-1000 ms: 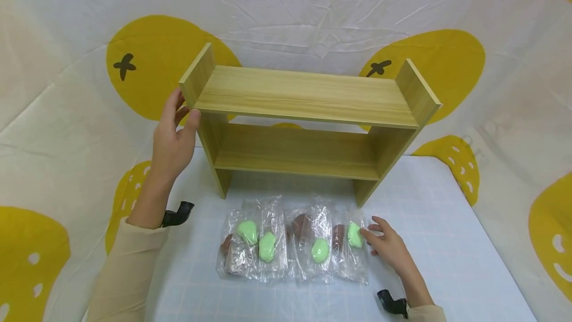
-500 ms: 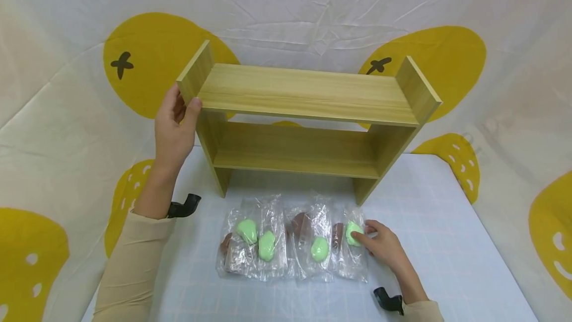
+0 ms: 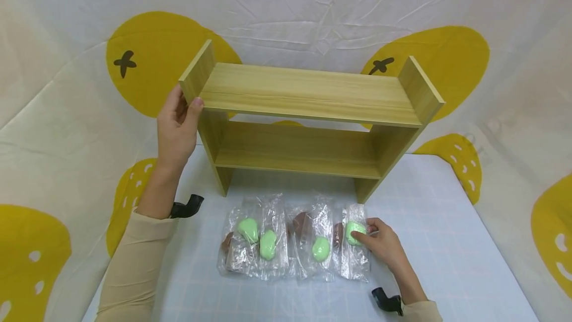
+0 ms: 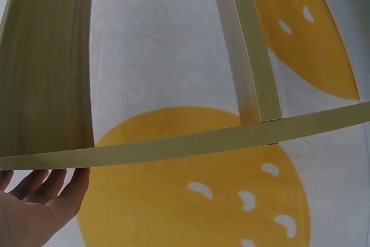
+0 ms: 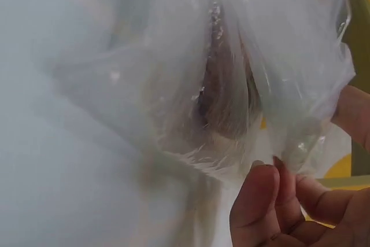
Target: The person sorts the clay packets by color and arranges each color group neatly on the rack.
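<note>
In the head view, a two-tier wooden shelf (image 3: 304,94) stands on the table, and my left hand (image 3: 175,133) grips its left side panel with the thumb at the front edge. The left wrist view shows several fingertips (image 4: 72,192) against that panel. My right hand (image 3: 384,245) pinches the rightmost clear plastic bag (image 3: 355,265), its thumb over the pale green lump (image 3: 355,233) inside. Close up in the right wrist view, the thumb and fingers hold the crinkled plastic (image 5: 306,102); a brown item (image 5: 225,96) shows through clear film.
More clear bags lie in a row in front of the shelf, holding green lumps (image 3: 321,249) and brown pieces (image 3: 298,222). A pale checked cloth (image 3: 447,242) covers the table. White fabric with yellow shapes (image 3: 174,63) hangs behind.
My left hand has shifted slightly up and right, its thumb coming over the panel's edge. My right hand has moved left onto the rightmost bag and closed on it; the bag has shifted slightly.
</note>
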Demonstrator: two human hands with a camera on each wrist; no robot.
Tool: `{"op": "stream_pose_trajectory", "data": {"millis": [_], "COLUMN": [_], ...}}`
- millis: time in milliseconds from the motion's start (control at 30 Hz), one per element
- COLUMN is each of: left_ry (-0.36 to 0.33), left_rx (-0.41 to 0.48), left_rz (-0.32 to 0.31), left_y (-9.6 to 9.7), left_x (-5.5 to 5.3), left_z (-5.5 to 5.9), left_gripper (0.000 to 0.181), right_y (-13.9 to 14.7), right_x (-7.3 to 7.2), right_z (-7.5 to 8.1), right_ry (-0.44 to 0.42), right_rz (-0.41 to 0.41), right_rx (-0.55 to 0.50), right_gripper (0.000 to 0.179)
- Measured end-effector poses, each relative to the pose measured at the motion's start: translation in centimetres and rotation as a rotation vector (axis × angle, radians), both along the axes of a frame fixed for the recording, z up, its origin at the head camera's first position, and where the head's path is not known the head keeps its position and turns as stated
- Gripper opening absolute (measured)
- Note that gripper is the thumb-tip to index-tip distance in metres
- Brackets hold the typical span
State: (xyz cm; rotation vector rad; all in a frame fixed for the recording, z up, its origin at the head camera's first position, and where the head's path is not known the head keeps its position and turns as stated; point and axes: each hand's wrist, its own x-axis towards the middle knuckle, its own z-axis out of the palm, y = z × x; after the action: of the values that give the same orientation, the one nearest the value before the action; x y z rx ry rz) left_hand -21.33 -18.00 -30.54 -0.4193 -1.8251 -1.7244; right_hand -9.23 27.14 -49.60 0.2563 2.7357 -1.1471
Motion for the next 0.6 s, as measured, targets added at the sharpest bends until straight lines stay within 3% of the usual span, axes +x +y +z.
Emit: {"op": "stream_pose_trajectory", "data": {"millis": [433,600], "left_ry": [-0.006,0.007], "left_rx": [-0.007,-0.005], "left_rz": [0.006,0.001], "left_y": [-0.13,-0.18], "left_x": [-0.19,-0.19], "left_z": [-0.25,-0.27], "left_gripper": [0.046,0.046], "right_y": [0.20,-0.12], "right_x": [0.32,0.56], "right_z": [-0.15,0.62], "right_ry": [0.011,0.030], "right_rz": [0.019,0.063], "right_rx": [-0.307,-0.437], "right_gripper": [0.064,0.061]}}
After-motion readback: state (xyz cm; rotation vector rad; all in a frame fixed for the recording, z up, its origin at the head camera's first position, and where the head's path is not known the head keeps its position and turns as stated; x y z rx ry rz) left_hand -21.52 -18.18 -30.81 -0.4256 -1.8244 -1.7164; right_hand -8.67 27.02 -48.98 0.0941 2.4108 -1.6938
